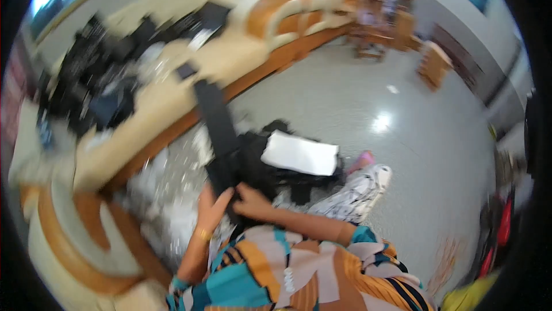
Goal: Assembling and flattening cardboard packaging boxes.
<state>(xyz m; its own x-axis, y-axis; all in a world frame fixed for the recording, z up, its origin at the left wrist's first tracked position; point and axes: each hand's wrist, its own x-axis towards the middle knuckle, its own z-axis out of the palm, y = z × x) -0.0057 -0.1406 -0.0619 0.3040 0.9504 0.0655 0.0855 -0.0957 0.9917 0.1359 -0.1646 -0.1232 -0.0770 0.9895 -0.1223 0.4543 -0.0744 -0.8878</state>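
Observation:
The picture is blurred by motion. My left hand [211, 207] and my right hand [253, 203] both grip the lower end of a long black strap-like cloth piece [215, 124] that stretches up toward the couch. Below it lies a heap of black fabric [270, 173] on my lap, with a white folded sheet [300, 153] resting on top. A gold bangle sits on my left wrist. My top is striped in orange, teal and beige.
A cream couch with orange wooden trim [172, 98] curves along the left, covered with dark clothes [98, 81]. Grey shiny floor [391, 115] spreads to the right. Wooden chairs [374, 29] and a small wooden stool [434, 64] stand at the back.

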